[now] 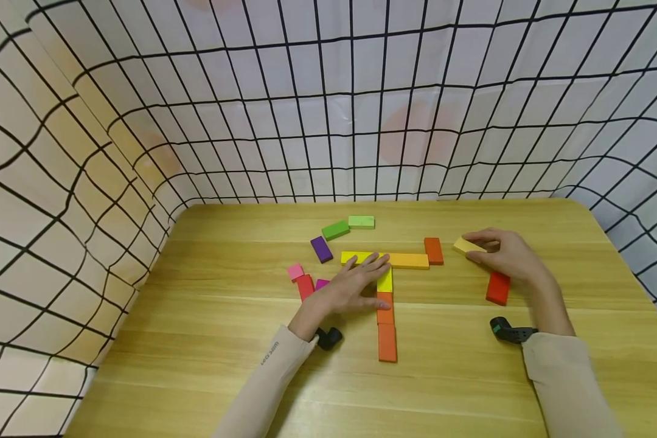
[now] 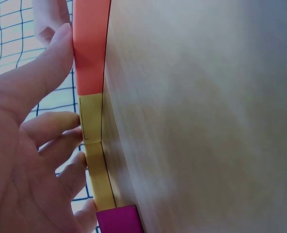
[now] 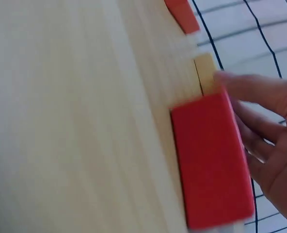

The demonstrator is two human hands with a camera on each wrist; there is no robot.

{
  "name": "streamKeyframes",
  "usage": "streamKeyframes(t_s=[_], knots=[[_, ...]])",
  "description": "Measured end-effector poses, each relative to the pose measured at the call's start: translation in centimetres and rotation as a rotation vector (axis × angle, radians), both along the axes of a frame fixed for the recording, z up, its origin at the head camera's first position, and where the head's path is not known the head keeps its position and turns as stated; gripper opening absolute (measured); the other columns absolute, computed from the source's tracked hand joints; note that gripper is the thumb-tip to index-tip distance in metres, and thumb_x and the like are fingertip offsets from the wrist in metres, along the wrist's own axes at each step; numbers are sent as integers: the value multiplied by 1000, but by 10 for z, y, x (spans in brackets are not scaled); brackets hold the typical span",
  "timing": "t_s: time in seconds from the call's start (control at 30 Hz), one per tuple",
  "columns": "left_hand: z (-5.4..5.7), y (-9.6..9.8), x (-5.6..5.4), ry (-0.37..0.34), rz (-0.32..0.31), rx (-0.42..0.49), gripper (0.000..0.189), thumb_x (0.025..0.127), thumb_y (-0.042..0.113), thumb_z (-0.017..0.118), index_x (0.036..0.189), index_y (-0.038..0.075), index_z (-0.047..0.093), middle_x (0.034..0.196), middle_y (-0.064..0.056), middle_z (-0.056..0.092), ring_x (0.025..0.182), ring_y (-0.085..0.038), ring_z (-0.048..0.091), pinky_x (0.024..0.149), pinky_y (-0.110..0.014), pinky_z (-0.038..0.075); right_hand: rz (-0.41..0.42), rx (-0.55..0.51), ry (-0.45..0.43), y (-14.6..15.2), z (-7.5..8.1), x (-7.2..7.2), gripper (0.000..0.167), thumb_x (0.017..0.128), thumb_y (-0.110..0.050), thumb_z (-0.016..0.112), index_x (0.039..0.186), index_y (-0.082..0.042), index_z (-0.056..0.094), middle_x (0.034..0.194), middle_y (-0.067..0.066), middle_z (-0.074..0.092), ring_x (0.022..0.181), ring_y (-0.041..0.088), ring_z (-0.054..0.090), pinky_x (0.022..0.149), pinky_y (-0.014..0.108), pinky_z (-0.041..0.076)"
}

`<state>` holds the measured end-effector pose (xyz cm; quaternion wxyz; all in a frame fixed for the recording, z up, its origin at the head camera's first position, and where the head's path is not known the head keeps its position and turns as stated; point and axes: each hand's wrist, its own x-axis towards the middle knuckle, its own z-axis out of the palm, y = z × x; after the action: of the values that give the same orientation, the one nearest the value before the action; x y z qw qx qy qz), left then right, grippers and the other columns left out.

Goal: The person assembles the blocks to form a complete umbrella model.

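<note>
Plainly, of two hands (image 1: 356,286) (image 1: 506,252), one — the right — pinches one pale block (image 1: 465,246).

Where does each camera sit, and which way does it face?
Head: worn on the head, facing forward and down at the table; left hand, right hand and sleeves show.
Left wrist: on that wrist, facing an orange block and yellow block; the left hand shows at left.
Right wrist: on that wrist, facing a red block and pale block; the right hand shows at right.
Shared: head and right wrist both show the right hand and red block.
</note>
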<state>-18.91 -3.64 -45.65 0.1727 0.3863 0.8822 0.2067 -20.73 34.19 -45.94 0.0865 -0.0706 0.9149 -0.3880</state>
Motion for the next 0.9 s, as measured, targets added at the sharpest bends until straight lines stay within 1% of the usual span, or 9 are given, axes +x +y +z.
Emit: streamKeyframes(t_s=[0.1, 0.13, 0.23, 0.3, 0.4, 0.5, 0.57, 0.7, 0.9], knots=[[0, 0, 0, -1, -4, 7, 85, 100, 47, 65, 165, 12, 24, 175, -1, 13, 163, -23, 6, 133, -54, 0, 17, -23, -10, -1, 1, -1, 54, 97, -30, 74, 145, -8, 59, 141, 23, 58, 102, 11, 60, 78, 14, 53], [0, 0, -1, -4, -5, 10, 85, 100, 46, 66, 165, 12, 23, 175, -1, 13, 163, -23, 6, 133, -54, 0, 40, -20, -8, 1, 2, 0, 55, 97, -28, 74, 146, -7, 58, 141, 23, 58, 103, 13, 62, 79, 14, 53], [0, 0, -1, -1, -7, 8, 85, 100, 46, 66, 165, 11, 24, 175, -2, 13, 163, -23, 6, 133, -54, 1, 113, 5, 4, 8, 3, 1, 59, 95, -20, 77, 147, -5, 56, 135, 21, 59, 102, 13, 65, 80, 16, 54], [1, 0, 0, 0, -5, 3, 85, 100, 46, 66, 165, 12, 24, 175, -1, 13, 163, -22, 6, 133, -54, 1, 142, 27, 14, 11, 3, 1, 60, 94, -18, 78, 147, -4, 56, 131, 19, 61, 103, 15, 66, 80, 16, 53], [1, 0, 1, 3, 0, -4, 85, 100, 46, 66, 165, 12, 24, 175, 0, 13, 163, -21, 6, 133, -53, 1, 142, 46, 16, 11, 2, 1, 62, 93, -18, 78, 148, -4, 55, 131, 19, 61, 104, 17, 65, 80, 16, 53], [1, 0, 0, 2, 2, -8, 84, 100, 46, 66, 165, 13, 24, 175, 0, 12, 163, -21, 6, 133, -53, 1, 142, 38, 17, 8, 2, 0, 64, 94, -19, 78, 150, -4, 53, 134, 20, 58, 111, 29, 64, 81, 15, 53], [1, 0, 0, 6, 2, -10, 84, 100, 46, 65, 165, 13, 24, 175, 0, 12, 163, -21, 6, 133, -53, 1, 149, 28, 25, 6, 2, -1, 65, 94, -18, 78, 151, -3, 51, 135, 21, 57, 112, 33, 63, 81, 13, 53], [1, 0, 0, 17, 0, -18, 84, 100, 47, 65, 165, 13, 24, 175, 0, 12, 163, -22, 6, 133, -53, 2, 163, 18, 41, 2, 4, -1, 65, 93, -16, 78, 151, -1, 51, 130, 21, 55, 109, 31, 62, 82, 12, 52], [0, 0, -1, 19, -4, -19, 85, 100, 47, 65, 165, 12, 24, 175, 0, 12, 163, -22, 7, 133, -53, 2, 176, 37, 36, -1, 4, -1, 74, 93, -19, 79, 155, 0, 44, 134, 22, 52, 112, 29, 56, 84, 12, 50]])
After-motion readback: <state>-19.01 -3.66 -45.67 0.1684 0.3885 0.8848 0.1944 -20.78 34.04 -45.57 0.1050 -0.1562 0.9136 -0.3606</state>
